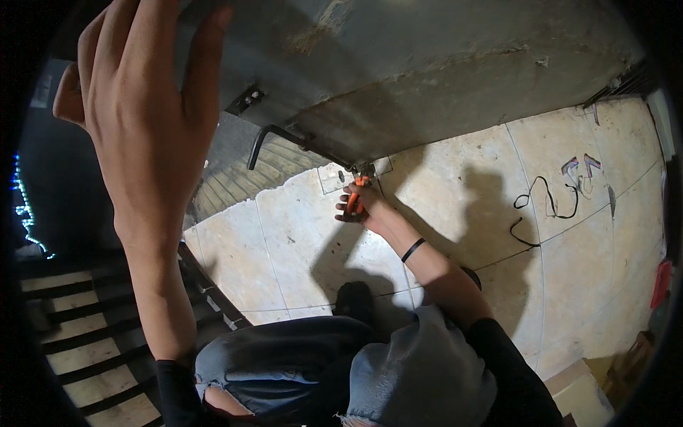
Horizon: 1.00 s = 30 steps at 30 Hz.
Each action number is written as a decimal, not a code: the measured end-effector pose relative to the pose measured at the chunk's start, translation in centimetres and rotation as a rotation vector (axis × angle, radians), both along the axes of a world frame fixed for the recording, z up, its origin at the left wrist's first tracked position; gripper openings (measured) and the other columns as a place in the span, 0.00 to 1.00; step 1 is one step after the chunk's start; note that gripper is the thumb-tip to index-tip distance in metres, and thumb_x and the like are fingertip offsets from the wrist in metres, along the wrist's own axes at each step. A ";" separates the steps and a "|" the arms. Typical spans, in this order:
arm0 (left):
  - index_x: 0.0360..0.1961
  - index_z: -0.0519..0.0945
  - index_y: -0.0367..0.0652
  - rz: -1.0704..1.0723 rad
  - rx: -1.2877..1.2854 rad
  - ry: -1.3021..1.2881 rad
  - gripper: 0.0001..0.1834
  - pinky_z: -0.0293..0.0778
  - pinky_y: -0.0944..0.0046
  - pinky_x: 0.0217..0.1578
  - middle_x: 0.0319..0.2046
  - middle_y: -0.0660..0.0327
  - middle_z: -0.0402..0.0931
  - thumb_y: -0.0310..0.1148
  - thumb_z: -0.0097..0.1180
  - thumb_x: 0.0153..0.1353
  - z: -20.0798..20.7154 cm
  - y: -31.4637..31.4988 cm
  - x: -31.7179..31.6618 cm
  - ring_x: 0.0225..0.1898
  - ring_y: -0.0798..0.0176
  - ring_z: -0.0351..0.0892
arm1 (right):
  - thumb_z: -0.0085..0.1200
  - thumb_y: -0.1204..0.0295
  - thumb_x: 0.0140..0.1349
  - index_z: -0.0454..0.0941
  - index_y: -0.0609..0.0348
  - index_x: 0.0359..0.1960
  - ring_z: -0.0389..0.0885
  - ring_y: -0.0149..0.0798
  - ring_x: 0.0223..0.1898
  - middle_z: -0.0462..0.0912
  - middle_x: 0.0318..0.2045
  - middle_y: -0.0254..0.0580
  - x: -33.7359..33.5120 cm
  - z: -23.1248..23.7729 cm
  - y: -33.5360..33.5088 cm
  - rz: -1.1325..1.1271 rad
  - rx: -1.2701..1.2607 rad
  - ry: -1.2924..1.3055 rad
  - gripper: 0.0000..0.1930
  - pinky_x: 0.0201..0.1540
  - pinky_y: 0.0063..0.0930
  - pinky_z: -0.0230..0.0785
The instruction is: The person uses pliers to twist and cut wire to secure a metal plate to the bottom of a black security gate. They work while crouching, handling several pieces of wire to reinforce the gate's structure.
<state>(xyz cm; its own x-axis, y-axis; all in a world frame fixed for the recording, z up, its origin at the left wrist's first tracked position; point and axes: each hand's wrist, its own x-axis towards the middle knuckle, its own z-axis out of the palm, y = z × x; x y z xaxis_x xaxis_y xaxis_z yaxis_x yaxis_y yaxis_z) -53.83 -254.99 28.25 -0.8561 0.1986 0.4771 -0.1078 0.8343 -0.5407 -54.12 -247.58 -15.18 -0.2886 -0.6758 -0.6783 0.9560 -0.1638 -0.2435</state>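
Note:
My right hand (370,206) is closed around the orange handles of a pair of pliers (353,203), low by the bottom edge of a dark grey metal door panel (398,107). The jaws are at a small metal fitting (364,171) just above the tiles; their exact grip is too small to make out. A black bent rod (262,139) runs along the panel's lower edge to that fitting. My left hand (146,107) is raised close to the camera, fingers extended and thumb apart, in front of the panel. Whether it touches the panel, I cannot tell.
Pale floor tiles (313,242) lie under the panel. A black cord (544,196) and some coloured strips (582,169) are on the right. Dark slats (85,306) stand at lower left, below a string of lights (27,210). A red object (662,283) sits at the right edge.

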 end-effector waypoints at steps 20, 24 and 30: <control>0.55 0.85 0.47 -0.051 0.459 0.120 0.14 0.76 0.63 0.53 0.47 0.60 0.86 0.38 0.60 0.73 -0.4 -3.1 -1.8 0.48 0.65 0.84 | 0.58 0.61 0.71 0.72 0.54 0.55 0.83 0.38 0.50 0.83 0.46 0.40 1.6 -1.6 -1.3 0.002 -0.050 0.182 0.18 0.46 0.46 0.85; 0.55 0.85 0.44 -0.076 0.471 0.093 0.15 0.75 0.65 0.51 0.46 0.60 0.86 0.39 0.61 0.72 0.0 -2.6 -1.9 0.47 0.68 0.83 | 0.51 0.60 0.76 0.72 0.56 0.49 0.82 0.32 0.36 0.77 0.31 0.34 3.6 -1.3 -2.4 -0.154 0.049 0.273 0.13 0.41 0.43 0.87; 0.54 0.85 0.43 -0.044 0.586 0.096 0.16 0.75 0.66 0.51 0.45 0.60 0.86 0.40 0.61 0.72 -0.3 -2.6 -1.9 0.47 0.68 0.83 | 0.48 0.62 0.78 0.72 0.58 0.44 0.78 0.28 0.28 0.74 0.27 0.32 5.4 -0.7 -2.9 -0.257 0.072 0.378 0.12 0.34 0.44 0.88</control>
<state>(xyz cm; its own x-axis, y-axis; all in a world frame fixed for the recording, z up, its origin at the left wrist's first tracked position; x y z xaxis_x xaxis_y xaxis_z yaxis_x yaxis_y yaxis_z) -55.75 -257.58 27.96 -0.8007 -0.0874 0.5927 -0.0923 0.9955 0.0222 -48.77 -250.44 -15.91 -0.6768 -0.5047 -0.5359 0.7284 -0.3541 -0.5865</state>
